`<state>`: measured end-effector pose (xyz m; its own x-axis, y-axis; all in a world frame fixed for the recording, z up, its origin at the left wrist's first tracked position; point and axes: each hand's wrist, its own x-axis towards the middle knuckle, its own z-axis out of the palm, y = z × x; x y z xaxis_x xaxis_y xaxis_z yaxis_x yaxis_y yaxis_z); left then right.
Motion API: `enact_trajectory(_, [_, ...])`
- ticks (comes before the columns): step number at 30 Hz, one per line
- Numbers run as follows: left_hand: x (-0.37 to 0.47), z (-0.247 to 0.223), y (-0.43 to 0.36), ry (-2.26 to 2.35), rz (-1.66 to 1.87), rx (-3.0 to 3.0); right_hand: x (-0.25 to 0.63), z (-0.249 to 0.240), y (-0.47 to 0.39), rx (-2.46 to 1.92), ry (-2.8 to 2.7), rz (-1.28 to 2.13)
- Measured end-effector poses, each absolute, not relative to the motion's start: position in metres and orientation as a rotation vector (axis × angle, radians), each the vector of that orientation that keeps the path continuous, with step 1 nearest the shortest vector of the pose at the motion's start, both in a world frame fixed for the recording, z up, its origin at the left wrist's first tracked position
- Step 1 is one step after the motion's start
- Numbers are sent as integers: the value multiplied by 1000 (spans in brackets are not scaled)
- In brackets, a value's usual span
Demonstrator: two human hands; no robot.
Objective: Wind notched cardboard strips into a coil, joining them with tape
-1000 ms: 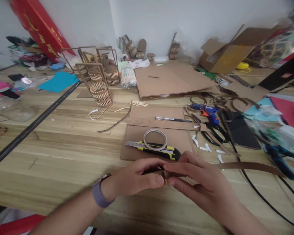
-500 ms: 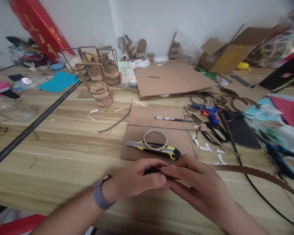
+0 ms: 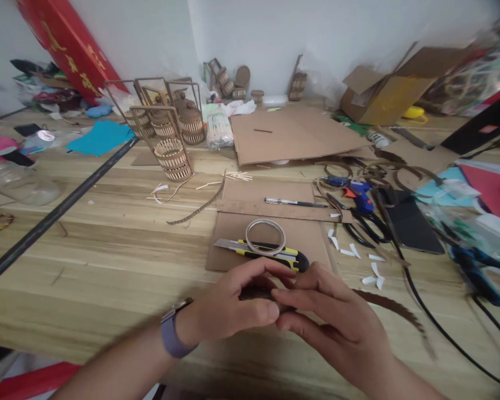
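Note:
My left hand [image 3: 233, 305] is curved around a dark brown rolled piece [image 3: 254, 293], its thumb along the near side. My right hand [image 3: 337, 311] pinches the same piece from the right, thumb and fingertips meeting at its edge. Beyond the right hand trails a brown corrugated cardboard strip [image 3: 389, 303] with a ragged edge; its link to the rolled piece is hidden behind the fingers. Just past the hands, a yellow and black utility knife [image 3: 289, 261], blade out, lies on a cardboard sheet [image 3: 225, 258]. A tape ring [image 3: 282, 239] rests on the knife.
Small slatted baskets with tall handles [image 3: 173, 158] stand at the back left. To the right lie scissors [image 3: 373, 225], a blue glue gun [image 3: 360, 197], a phone [image 3: 412, 222], white paper scraps [image 3: 354, 251] and a black cable [image 3: 433, 319]. A pen [image 3: 295, 203] rests on cardboard.
The strip's trailing end has drawn in toward my right hand, and less of it shows at the right. My left fingers have lifted and arched more over the rolled piece.

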<state>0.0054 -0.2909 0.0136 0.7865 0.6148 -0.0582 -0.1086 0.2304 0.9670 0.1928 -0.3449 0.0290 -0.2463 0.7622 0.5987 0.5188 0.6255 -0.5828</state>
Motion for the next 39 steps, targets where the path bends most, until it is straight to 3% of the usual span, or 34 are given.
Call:
enact_trajectory(13, [0, 10, -289, 234, 599, 1266, 193, 28, -346, -948, -1944, 366])
enact_trajectory(26, [10, 13, -289, 747, 546, 1404, 199, 23, -349, -1012, -2221, -350])
enact_trajectory(34, [7, 7, -295, 555, 630, 1307, 199, 34, -355, -989, -2133, 86])
enact_trajectory(39, [4, 10, -292, 417, 599, 1179, 201, 33, -354, -991, -2014, 160])
